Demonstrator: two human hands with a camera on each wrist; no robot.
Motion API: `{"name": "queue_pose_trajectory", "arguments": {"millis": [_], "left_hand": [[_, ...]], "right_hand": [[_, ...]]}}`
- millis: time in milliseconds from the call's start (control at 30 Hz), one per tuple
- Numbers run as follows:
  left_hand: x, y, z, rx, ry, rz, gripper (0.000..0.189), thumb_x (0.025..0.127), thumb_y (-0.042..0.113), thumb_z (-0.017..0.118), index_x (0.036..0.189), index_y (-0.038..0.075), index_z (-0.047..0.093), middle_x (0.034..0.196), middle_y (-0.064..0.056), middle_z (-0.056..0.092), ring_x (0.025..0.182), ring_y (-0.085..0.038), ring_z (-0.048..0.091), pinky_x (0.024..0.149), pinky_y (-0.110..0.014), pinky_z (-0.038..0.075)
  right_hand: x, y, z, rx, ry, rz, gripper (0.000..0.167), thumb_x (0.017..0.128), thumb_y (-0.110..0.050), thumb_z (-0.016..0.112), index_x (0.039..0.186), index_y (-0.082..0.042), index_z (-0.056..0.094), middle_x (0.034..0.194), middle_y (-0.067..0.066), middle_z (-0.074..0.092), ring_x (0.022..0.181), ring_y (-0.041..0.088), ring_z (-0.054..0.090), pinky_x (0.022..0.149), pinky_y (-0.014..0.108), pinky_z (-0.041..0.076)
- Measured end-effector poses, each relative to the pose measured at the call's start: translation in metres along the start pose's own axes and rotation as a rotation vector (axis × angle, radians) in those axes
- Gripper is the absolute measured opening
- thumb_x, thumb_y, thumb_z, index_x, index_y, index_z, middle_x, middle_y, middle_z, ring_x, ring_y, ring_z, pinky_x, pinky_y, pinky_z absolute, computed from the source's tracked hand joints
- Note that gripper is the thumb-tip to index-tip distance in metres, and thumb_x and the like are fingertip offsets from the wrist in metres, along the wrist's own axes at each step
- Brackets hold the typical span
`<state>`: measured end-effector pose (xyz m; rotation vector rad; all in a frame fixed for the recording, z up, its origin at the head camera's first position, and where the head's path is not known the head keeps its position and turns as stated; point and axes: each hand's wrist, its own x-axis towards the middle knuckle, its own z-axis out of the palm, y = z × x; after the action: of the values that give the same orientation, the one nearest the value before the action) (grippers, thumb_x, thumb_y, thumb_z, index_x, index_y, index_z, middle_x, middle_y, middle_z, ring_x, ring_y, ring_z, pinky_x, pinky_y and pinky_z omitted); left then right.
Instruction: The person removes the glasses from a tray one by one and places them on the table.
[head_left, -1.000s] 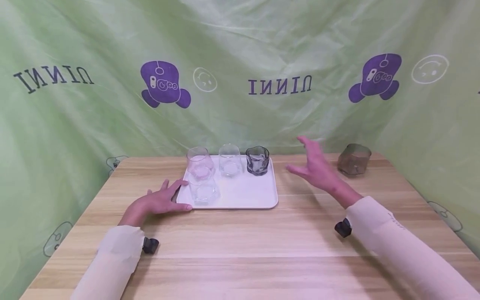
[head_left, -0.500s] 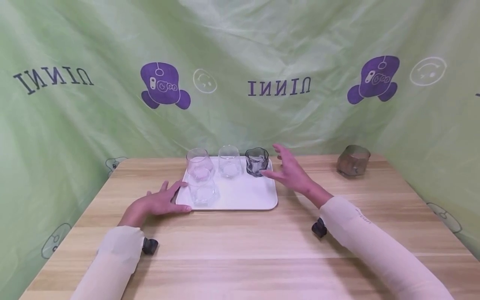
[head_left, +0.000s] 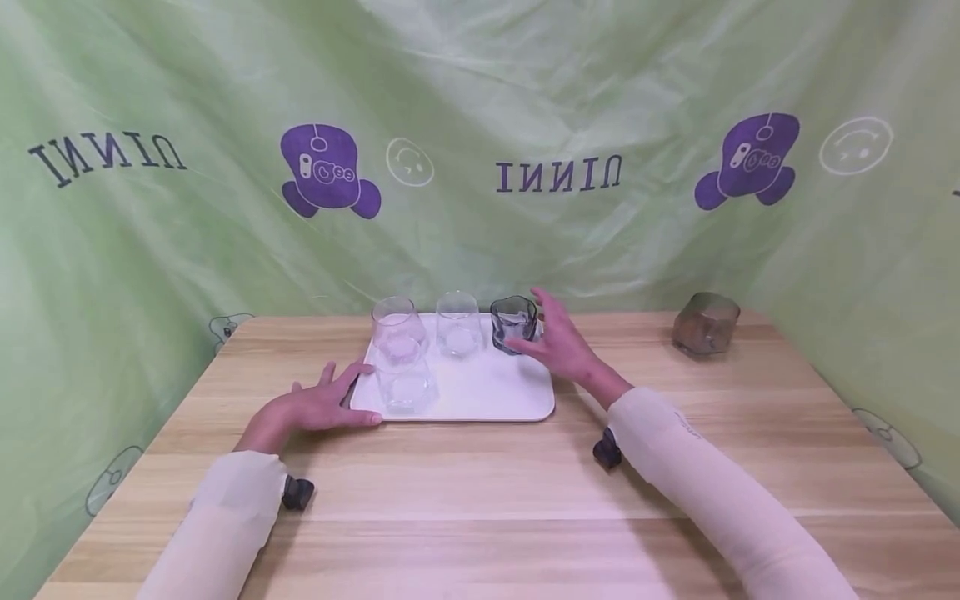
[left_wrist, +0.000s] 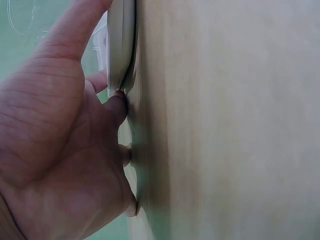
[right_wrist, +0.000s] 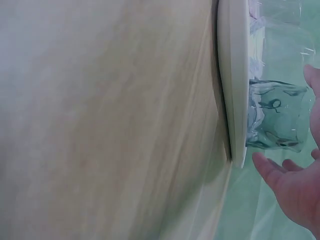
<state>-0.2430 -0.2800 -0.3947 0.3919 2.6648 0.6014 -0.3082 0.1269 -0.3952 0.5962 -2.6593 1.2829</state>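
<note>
In the head view a white tray [head_left: 495, 392] lies on the wooden table. My left hand [head_left: 318, 406] rests at its near left corner, thumb at the front edge and index finger at the left rim. The other fingers are spread, as the left wrist view shows. A dark grey tumbler [head_left: 513, 321] stands upright on the tray's back right corner. My right hand [head_left: 564, 343] reaches round its right side with thumb and fingers apart. In the right wrist view a gap shows between the fingers and the tumbler [right_wrist: 280, 117].
On the tray's left half stand a pinkish glass [head_left: 397, 321], a clear glass [head_left: 458, 321] and another clear glass [head_left: 407, 387] nearer the front. A brown tumbler [head_left: 707, 323] stands at the table's back right. A green printed curtain [head_left: 450, 233] hangs behind the table.
My right hand has moved left from the open table between the brown and grey tumblers to the grey tumbler on the tray. My left hand has stayed at the tray corner.
</note>
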Motion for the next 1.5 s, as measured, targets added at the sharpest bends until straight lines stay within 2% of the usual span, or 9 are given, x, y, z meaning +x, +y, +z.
{"name": "queue_pose_trajectory", "arguments": {"millis": [133, 300, 533, 767, 1000, 1233, 1500], "left_hand": [[0.0, 0.001, 0.0, -0.026, -0.013, 0.015, 0.099, 0.085, 0.072, 0.068, 0.157, 0.02, 0.022, 0.162, -0.038, 0.01, 0.149, -0.055, -0.011, 0.098, -0.087, -0.009], [0.002, 0.001, 0.001, -0.012, -0.027, 0.007, 0.1, 0.087, 0.071, 0.067, 0.158, 0.02, 0.02, 0.164, -0.036, 0.01, 0.15, -0.053, -0.013, 0.099, -0.086, -0.009], [0.004, 0.0, 0.0, 0.011, -0.034, -0.013, 0.099, 0.089, 0.069, 0.065, 0.16, 0.02, 0.016, 0.165, -0.032, 0.009, 0.15, -0.051, -0.014, 0.1, -0.086, -0.009], [0.004, -0.002, 0.0, 0.009, -0.035, -0.013, 0.1, 0.089, 0.07, 0.065, 0.16, 0.02, 0.015, 0.166, -0.031, 0.006, 0.15, -0.052, -0.015, 0.1, -0.085, -0.01], [0.002, -0.002, 0.001, -0.006, -0.029, -0.005, 0.102, 0.088, 0.07, 0.066, 0.159, 0.018, 0.017, 0.166, -0.032, 0.004, 0.149, -0.053, -0.015, 0.099, -0.085, -0.012], [0.004, -0.004, 0.002, -0.001, -0.027, -0.003, 0.1, 0.088, 0.07, 0.065, 0.159, 0.02, 0.017, 0.167, -0.029, 0.004, 0.15, -0.052, -0.015, 0.099, -0.085, -0.011], [0.003, -0.005, 0.001, -0.016, -0.019, 0.007, 0.101, 0.086, 0.071, 0.066, 0.158, 0.019, 0.019, 0.166, -0.032, 0.007, 0.149, -0.053, -0.016, 0.099, -0.085, -0.013]], "right_hand": [[0.003, 0.0, 0.002, -0.015, -0.003, 0.022, 0.105, 0.089, -0.038, 0.083, 0.162, -0.004, 0.015, 0.159, 0.026, 0.029, 0.146, 0.04, 0.032, 0.118, 0.053, 0.028], [0.006, 0.002, 0.005, -0.017, -0.007, 0.039, 0.106, 0.089, -0.035, 0.083, 0.162, -0.002, 0.013, 0.162, 0.026, 0.025, 0.148, 0.04, 0.029, 0.12, 0.053, 0.024], [0.01, 0.003, 0.011, 0.027, -0.005, 0.045, 0.106, 0.088, -0.029, 0.085, 0.162, -0.004, 0.014, 0.153, 0.028, 0.034, 0.136, 0.042, 0.042, 0.116, 0.055, 0.032], [0.012, 0.001, 0.013, 0.016, -0.021, 0.076, 0.106, 0.088, -0.025, 0.084, 0.163, -0.006, 0.011, 0.156, 0.026, 0.032, 0.136, 0.041, 0.043, 0.115, 0.053, 0.034], [0.012, 0.001, 0.015, 0.009, -0.041, 0.085, 0.104, 0.089, -0.023, 0.083, 0.163, -0.006, 0.012, 0.152, 0.024, 0.037, 0.133, 0.039, 0.046, 0.112, 0.052, 0.039], [0.014, -0.001, 0.014, -0.03, -0.043, 0.09, 0.098, 0.092, -0.023, 0.08, 0.162, -0.003, 0.015, 0.151, 0.023, 0.04, 0.135, 0.039, 0.045, 0.113, 0.052, 0.037], [0.015, -0.004, 0.014, -0.065, -0.021, 0.106, 0.097, 0.091, -0.024, 0.081, 0.161, -0.002, 0.018, 0.157, 0.023, 0.037, 0.142, 0.039, 0.039, 0.118, 0.052, 0.03]]}}
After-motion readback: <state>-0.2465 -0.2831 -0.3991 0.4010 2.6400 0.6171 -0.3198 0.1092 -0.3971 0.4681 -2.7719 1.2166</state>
